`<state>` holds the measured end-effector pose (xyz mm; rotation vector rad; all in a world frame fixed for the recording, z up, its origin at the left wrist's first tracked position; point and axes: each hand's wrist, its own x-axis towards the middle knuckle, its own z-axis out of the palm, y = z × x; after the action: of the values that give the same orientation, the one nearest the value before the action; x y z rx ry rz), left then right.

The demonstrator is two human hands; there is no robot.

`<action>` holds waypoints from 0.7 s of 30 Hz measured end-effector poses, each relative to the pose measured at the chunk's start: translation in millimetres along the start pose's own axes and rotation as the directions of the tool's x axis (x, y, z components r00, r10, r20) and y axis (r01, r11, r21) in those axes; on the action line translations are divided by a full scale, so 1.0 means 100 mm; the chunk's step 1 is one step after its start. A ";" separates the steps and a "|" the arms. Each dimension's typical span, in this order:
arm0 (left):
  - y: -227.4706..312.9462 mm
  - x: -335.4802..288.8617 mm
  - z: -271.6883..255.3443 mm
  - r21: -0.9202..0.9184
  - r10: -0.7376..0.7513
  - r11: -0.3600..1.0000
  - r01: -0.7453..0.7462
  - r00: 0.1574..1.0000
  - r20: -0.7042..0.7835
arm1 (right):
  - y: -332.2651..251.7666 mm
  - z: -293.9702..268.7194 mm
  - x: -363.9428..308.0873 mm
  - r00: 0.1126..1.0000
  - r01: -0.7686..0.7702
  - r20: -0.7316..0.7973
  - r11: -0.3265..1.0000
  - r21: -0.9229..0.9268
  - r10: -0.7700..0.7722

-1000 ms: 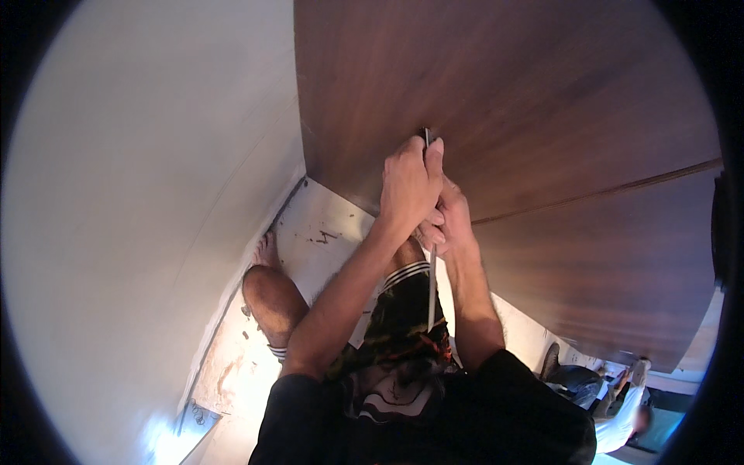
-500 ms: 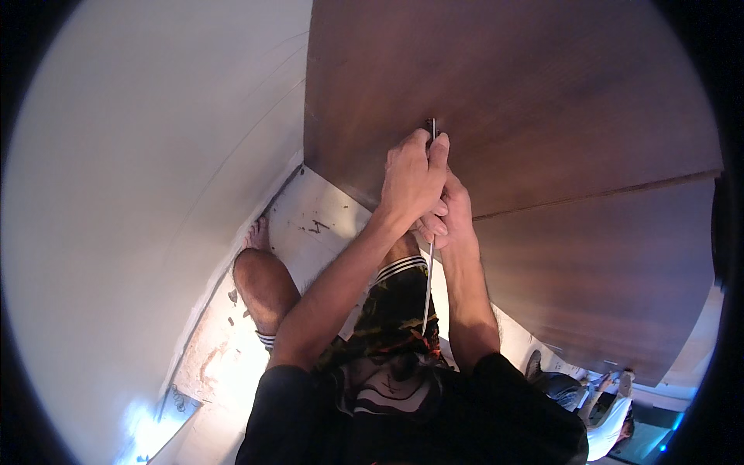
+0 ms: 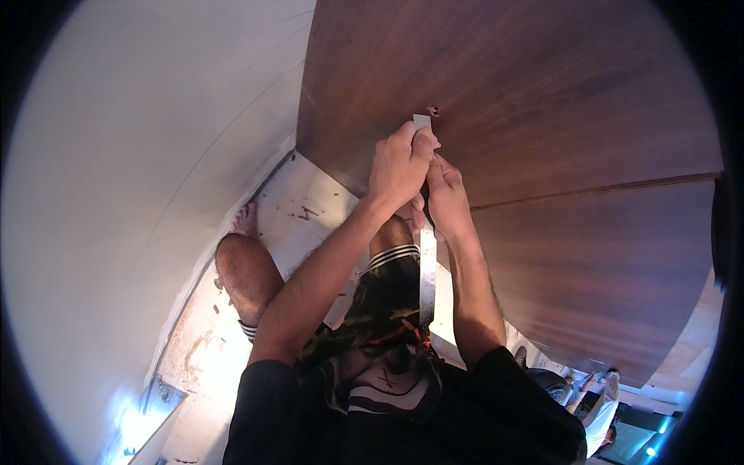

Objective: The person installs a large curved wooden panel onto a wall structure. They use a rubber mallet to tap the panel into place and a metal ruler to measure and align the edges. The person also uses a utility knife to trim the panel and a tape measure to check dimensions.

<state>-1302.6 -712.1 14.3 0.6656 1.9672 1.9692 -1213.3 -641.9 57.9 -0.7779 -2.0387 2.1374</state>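
Observation:
Both my hands are closed on a long, flat steel ruler [image 3: 428,271]. My left hand [image 3: 399,167] pinches it near its far end, and the squared tip sticks out past the fingers. My right hand [image 3: 449,201] grips it lower down, close beside the left. A dark piece shows between the hands, but its shape is mostly hidden. The broad face of the ruler is turned up, and its near end reaches toward my shirt. Just beyond the tip, a small rough hole [image 3: 432,110] with reddish and pale bits inside is cut in a brown wood-grain panel [image 3: 542,93].
A white wall [image 3: 139,155] rises on the left. Dark scraps [image 3: 305,212] lie on the pale floor [image 3: 287,194] between wall and panel. A seam [image 3: 589,191] crosses the brown surface. Another person [image 3: 601,415] is at the lower right. A bright light [image 3: 136,426] glows at lower left.
The ruler has turned from edge-on to showing its broad face. Its tip has shifted left, off the hole, which is now uncovered. Both hands moved slightly left.

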 end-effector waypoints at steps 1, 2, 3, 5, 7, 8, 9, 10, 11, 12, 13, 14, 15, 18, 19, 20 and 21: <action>0.01 0.02 0.00 -0.026 0.010 1.000 -0.010 1.000 0.001 | -0.02 -0.01 0.01 1.000 0.005 -0.005 0.999 -0.042 -0.005; 0.02 0.04 0.01 -0.039 0.000 0.999 0.000 1.000 0.004 | -0.03 -0.04 0.02 1.000 0.010 -0.011 0.996 -0.083 -0.010; 0.03 0.05 0.03 -0.052 -0.009 0.999 0.010 1.000 0.008 | -0.06 -0.06 0.03 1.000 0.014 -0.016 0.992 -0.124 -0.016; 0.03 0.06 0.06 -0.072 -0.015 0.997 0.016 1.000 0.015 | -0.14 -0.08 0.00 1.000 -0.021 -0.002 0.992 -0.121 0.021; 0.02 0.06 0.10 -0.093 -0.006 0.996 0.008 1.000 0.021 | -0.24 -0.09 -0.03 0.999 -0.043 0.001 0.985 -0.164 0.044; 0.02 0.05 0.12 -0.110 -0.011 0.994 0.012 1.000 0.007 | -0.27 -0.10 -0.03 0.999 -0.049 -0.002 0.977 -0.209 0.049; 0.02 0.05 0.15 -0.127 -0.017 0.992 0.016 1.000 -0.007 | -0.30 -0.11 -0.03 0.998 -0.054 -0.004 0.966 -0.253 0.055; 0.01 0.05 0.17 -0.143 -0.023 0.989 0.019 1.000 -0.020 | -0.34 -0.13 -0.03 0.996 -0.091 -0.014 0.959 -0.269 0.091; -0.01 0.05 0.17 -0.122 -0.014 0.992 0.011 1.000 -0.021 | -0.38 -0.15 -0.03 0.992 -0.128 -0.022 0.950 -0.284 0.127; -0.04 0.05 0.17 -0.100 -0.006 0.995 0.004 1.000 -0.022 | -0.39 -0.16 -0.02 0.986 -0.165 -0.029 0.940 -0.299 0.164; -0.04 0.06 0.18 -0.084 0.004 0.996 -0.006 1.000 -0.021 | -0.38 -0.16 -0.01 0.990 -0.140 -0.029 0.939 -0.315 0.138; -0.04 0.07 0.19 -0.105 0.025 0.994 -0.028 0.999 -0.025 | -0.35 -0.15 0.00 0.993 -0.114 -0.027 0.937 -0.331 0.112; -0.04 0.08 0.20 -0.126 0.046 0.991 -0.049 0.998 -0.030 | -0.31 -0.15 0.01 0.996 -0.089 -0.024 0.934 -0.346 0.086; 0.05 0.14 0.22 -0.167 -0.020 0.986 0.019 1.000 -0.002 | -0.03 -0.30 0.12 0.998 -0.052 -0.054 0.962 -0.268 0.039; 0.09 0.14 0.21 -0.177 -0.068 0.982 0.070 0.997 0.018 | 0.01 -0.30 0.11 0.998 -0.052 -0.058 0.973 -0.223 0.040; 0.10 0.16 0.12 -0.158 -0.078 0.984 0.081 0.997 0.025 | -0.08 -0.12 0.08 0.998 -0.059 -0.030 0.988 -0.143 0.055; 0.04 0.10 0.08 -0.165 -0.074 0.983 0.079 0.997 0.038 | -0.12 -0.02 0.05 0.998 -0.068 -0.003 0.996 -0.062 0.068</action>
<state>-1306.8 -700.1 19.1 0.5666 1.7587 2.0354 -1219.8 -636.5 68.1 -0.8681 -2.1170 2.1169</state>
